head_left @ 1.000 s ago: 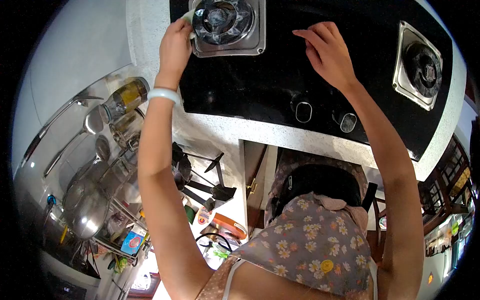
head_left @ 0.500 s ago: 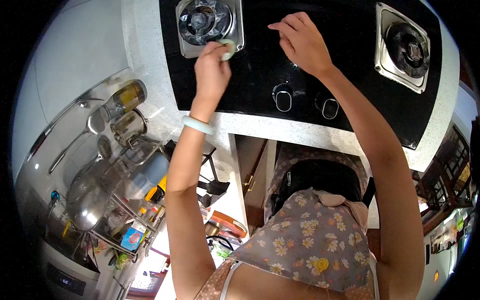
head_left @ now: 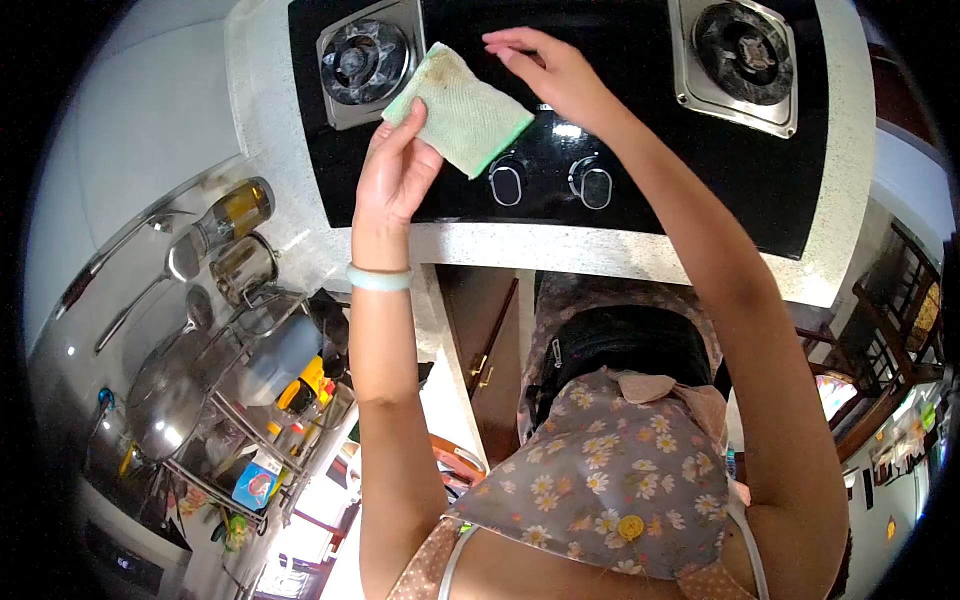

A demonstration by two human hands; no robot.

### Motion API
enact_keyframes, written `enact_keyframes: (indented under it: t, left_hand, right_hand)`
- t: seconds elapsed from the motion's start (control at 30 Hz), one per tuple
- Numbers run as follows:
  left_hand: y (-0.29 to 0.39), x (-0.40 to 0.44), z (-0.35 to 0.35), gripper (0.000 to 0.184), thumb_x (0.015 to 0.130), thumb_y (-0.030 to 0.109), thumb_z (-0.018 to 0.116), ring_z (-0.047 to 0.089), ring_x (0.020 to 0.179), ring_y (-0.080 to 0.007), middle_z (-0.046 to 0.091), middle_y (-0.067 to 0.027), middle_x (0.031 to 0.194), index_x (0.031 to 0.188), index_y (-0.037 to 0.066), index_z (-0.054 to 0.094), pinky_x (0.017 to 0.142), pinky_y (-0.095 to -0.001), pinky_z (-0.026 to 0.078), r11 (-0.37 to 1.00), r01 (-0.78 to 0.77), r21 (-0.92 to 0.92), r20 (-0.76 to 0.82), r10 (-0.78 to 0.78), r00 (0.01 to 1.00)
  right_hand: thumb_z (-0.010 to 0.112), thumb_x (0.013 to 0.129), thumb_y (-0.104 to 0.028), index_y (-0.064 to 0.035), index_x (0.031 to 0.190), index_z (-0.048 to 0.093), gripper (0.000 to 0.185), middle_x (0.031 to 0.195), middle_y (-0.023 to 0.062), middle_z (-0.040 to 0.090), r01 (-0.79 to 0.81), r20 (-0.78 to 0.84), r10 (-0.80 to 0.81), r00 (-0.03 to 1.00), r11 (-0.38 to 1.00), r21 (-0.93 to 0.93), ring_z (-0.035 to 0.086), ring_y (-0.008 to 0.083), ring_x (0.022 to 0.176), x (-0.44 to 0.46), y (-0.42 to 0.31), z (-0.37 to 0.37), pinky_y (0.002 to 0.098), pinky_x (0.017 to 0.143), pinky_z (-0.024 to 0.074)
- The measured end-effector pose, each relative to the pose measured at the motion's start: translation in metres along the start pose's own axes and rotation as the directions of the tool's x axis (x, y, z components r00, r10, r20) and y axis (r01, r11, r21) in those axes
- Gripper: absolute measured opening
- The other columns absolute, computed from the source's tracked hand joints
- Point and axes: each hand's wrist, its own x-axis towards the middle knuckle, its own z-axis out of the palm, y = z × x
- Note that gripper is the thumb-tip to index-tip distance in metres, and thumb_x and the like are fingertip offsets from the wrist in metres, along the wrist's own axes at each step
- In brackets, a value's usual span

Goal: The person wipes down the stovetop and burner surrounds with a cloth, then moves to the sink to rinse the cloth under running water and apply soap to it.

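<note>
The cloth (head_left: 458, 112) had moved away from the left burner (head_left: 365, 62), now raised over the hob (head_left: 620, 30), pinched in the left hand (head_left: 398, 172) between thumb and fingers. The right hand (head_left: 550, 78), empty and loosely curled, hovered just beside it.

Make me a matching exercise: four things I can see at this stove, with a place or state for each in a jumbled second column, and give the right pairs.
Things
1. Pale green cloth
2. Bangle
3. Right hand
4. Two knobs

Places and states
A. Around the left wrist
B. Near the front edge of the black cooktop
C. Held in the left hand
D. Over the cooktop, holding nothing

Pairs: 1-C, 2-A, 3-D, 4-B
</note>
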Motion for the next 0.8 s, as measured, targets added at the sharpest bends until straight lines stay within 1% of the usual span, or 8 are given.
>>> enact_keyframes:
  t: [0.13, 0.27, 0.37, 0.43, 0.5, 0.57, 0.63, 0.8]
  left_hand:
    - [-0.018, -0.007, 0.015, 0.035, 0.100, 0.014, 0.061, 0.060, 0.122, -0.0223, 0.062, -0.0124, 0.130, 0.132, -0.001, 0.055, 0.104, -0.0374, 0.051, 0.992, 0.058, -0.110, 0.131, -0.043, 0.990]
    - [-0.033, -0.008, 0.045, 0.037, 0.099, 0.015, 0.062, 0.065, 0.113, -0.0220, 0.065, -0.0138, 0.124, 0.130, -0.003, 0.055, 0.099, -0.0373, 0.054, 0.999, 0.032, -0.024, -0.021, -0.033, 0.999]
    - [-0.057, -0.008, 0.066, 0.042, 0.097, 0.013, 0.066, 0.064, 0.112, -0.0169, 0.065, -0.0119, 0.124, 0.135, -0.001, 0.055, 0.102, -0.0317, 0.050, 0.949, -0.066, 0.307, -0.074, 0.093, 0.993]
    - [-0.073, -0.008, 0.074, 0.052, 0.094, 0.011, 0.070, 0.060, 0.115, -0.0155, 0.064, -0.0120, 0.123, 0.141, 0.000, 0.050, 0.105, -0.0306, 0.046, 0.861, -0.153, 0.486, -0.064, 0.209, 0.976]
    - [-0.080, -0.010, 0.083, 0.056, 0.095, 0.013, 0.069, 0.059, 0.118, -0.0192, 0.059, -0.0150, 0.131, 0.144, -0.003, 0.046, 0.110, -0.0335, 0.044, 0.787, -0.165, 0.595, -0.024, 0.223, 0.975]
    - [-0.088, -0.008, 0.087, 0.055, 0.094, 0.010, 0.070, 0.058, 0.119, -0.0184, 0.060, -0.0140, 0.129, 0.143, -0.001, 0.047, 0.108, -0.0331, 0.045, 0.802, -0.163, 0.575, -0.021, 0.213, 0.977]
    - [-0.095, -0.009, 0.093, 0.055, 0.093, 0.009, 0.070, 0.057, 0.119, -0.0183, 0.060, -0.0136, 0.128, 0.142, 0.001, 0.048, 0.107, -0.0329, 0.045, 0.810, -0.166, 0.563, -0.017, 0.212, 0.977]
    - [-0.097, -0.015, 0.110, 0.051, 0.096, 0.007, 0.065, 0.058, 0.120, -0.0196, 0.060, -0.0143, 0.129, 0.142, 0.000, 0.047, 0.108, -0.0337, 0.045, 0.785, -0.213, 0.582, 0.035, 0.237, 0.971]
  right_hand:
    - [0.055, 0.101, -0.048, -0.0030, 0.123, 0.064, 0.051, 0.109, 0.0088, 0.069, -0.363, 0.219, 0.307, 0.926, 0.882, 0.301, 0.065, 0.0177, 0.102, -0.036, -0.039, -0.005, 0.0312, 0.088, 0.0510]
    - [0.071, 0.094, -0.034, 0.0017, 0.124, 0.062, 0.048, 0.108, 0.0063, 0.069, -0.469, 0.408, 0.337, 0.849, 0.836, 0.286, 0.063, 0.0136, 0.102, -0.062, -0.043, -0.033, 0.0276, 0.092, 0.0486]
    - [0.073, 0.092, -0.027, -0.0021, 0.117, 0.064, 0.036, 0.102, 0.0039, 0.068, -0.440, 0.152, 0.416, 0.897, 0.873, 0.210, 0.062, 0.0119, 0.095, -0.087, -0.068, -0.068, 0.0270, 0.088, 0.0493]
    - [0.074, 0.090, -0.020, -0.0018, 0.114, 0.066, 0.032, 0.098, 0.0077, 0.070, -0.199, -0.119, 0.221, 0.968, 0.964, 0.175, 0.066, 0.0189, 0.090, -0.097, -0.059, -0.099, 0.0309, 0.078, 0.0524]
    - [0.072, 0.087, -0.016, -0.0011, 0.112, 0.068, 0.029, 0.110, 0.0098, 0.067, -0.094, -0.251, 0.019, 0.968, 0.952, -0.292, 0.063, 0.0230, 0.100, -0.079, -0.073, -0.137, 0.0311, 0.083, 0.0496]
    - [0.068, 0.092, -0.020, -0.0044, 0.110, 0.067, 0.024, 0.107, 0.0082, 0.067, -0.094, -0.287, -0.186, 0.940, 0.665, -0.741, 0.065, 0.0237, 0.101, -0.040, -0.086, -0.157, 0.0319, 0.087, 0.0516]
    - [0.060, 0.081, -0.003, 0.0014, 0.095, 0.073, 0.019, 0.101, 0.0120, 0.059, -0.085, -0.106, -0.354, 0.929, 0.075, -0.994, 0.054, 0.0293, 0.101, 0.030, -0.060, -0.157, 0.0379, 0.088, 0.0479]
    - [0.057, 0.083, -0.006, 0.0029, 0.086, 0.072, 0.018, 0.108, 0.0150, 0.060, -0.135, -0.124, -0.238, 0.963, -0.029, -0.990, 0.052, 0.0315, 0.109, 0.029, -0.030, -0.144, 0.0404, 0.094, 0.0455]
